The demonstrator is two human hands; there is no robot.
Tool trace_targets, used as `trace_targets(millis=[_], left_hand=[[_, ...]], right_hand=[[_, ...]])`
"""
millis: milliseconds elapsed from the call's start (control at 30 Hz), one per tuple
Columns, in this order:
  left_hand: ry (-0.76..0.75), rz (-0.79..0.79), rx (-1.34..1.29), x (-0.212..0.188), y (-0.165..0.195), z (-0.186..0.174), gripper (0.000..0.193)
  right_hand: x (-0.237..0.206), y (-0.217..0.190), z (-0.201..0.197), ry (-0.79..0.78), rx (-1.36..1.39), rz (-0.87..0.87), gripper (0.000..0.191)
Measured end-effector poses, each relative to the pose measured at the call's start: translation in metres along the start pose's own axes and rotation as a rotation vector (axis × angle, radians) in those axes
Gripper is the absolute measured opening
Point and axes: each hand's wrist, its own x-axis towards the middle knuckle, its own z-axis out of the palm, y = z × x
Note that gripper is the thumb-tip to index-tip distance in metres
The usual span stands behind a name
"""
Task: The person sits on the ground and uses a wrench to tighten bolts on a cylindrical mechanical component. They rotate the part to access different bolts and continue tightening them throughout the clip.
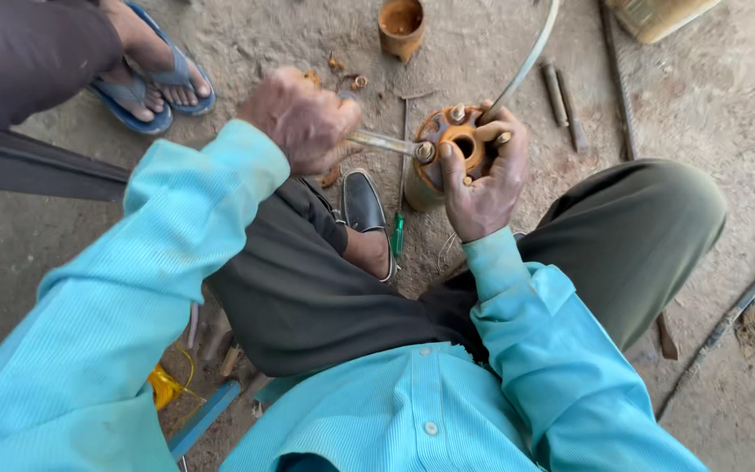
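Turning a nut on the rusty pump housing [444,157]: our left hand [303,118] clenches a spanner [386,142], our right hand [482,179] clamps the housing's flange. Next swing probably needs a re-bite. Left of housing our black shoe [364,203] crowds; beyond it, bare ground.

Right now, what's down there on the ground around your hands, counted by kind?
Rusty orange metal parts: 2, the flanged part under the right hand and a cup
Wrenches: 1, in the left hand
Metal rods: 2
Green screwdrivers: 1
Total: 6
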Motion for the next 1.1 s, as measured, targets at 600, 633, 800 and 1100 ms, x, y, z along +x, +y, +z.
trace_targets(millis=[600, 633, 800, 1100], left_hand=[[-0.227, -0.665, -0.516, -0.003, 0.135, -0.074, 0.063], [-0.229, -0.663, -0.473, 0.0, 0.139, -0.073, 0.057], [-0.224, -0.663, -0.463, 0.004, 0.146, -0.07, 0.06], [-0.106, -0.685, -0.318, -0.003, 0.149, -0.051, 0.051]], right_hand=[[-0.005, 0.013, -0.012, -0.078, -0.082, -0.028, 0.042], [-0.006, 0.013, -0.011, -0.089, -0.066, -0.05, 0.041], [-0.007, 0.014, -0.005, -0.053, 0.025, 0.022, 0.043], [-0.002, 0.01, -0.015, -0.163, 0.062, -0.026, 0.048]])
